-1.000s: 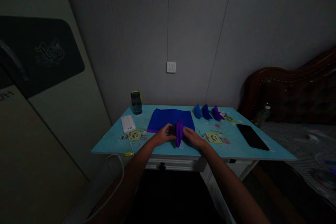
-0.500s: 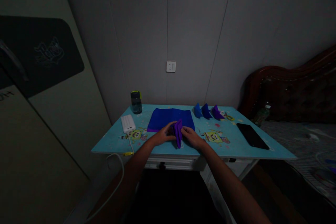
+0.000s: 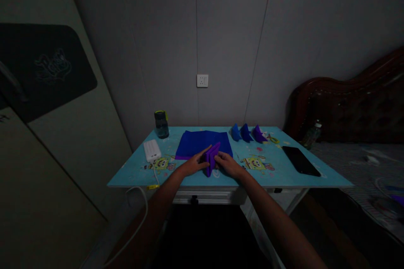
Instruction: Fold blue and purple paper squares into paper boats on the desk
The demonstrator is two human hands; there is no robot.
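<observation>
A folded purple paper [image 3: 212,159] stands on edge between my hands, near the front of the blue table [image 3: 132,172]. My left hand [image 3: 196,164] grips it from the left, thumb and fingers on its side. From the right, my right hand [image 3: 227,164] pinches its other side. Behind them lie flat sheets of dark blue paper [image 3: 198,141], with a purple edge showing at the left. Three folded paper shapes stand in a row at the back right: a light blue one [image 3: 235,133], a dark blue one [image 3: 245,133] and a purple one [image 3: 259,134].
A dark bottle [image 3: 162,125] and a white power bank [image 3: 152,150] with a cable are on the left. Small scissors [image 3: 273,139] lie by the paper shapes, and a black tablet [image 3: 301,160] lies at the right. Beyond the table is a bed with a bottle [image 3: 312,136].
The purple paper has turned and leans more to the right at its top, its folded layers spread a little further apart. The whole view has shifted slightly.
</observation>
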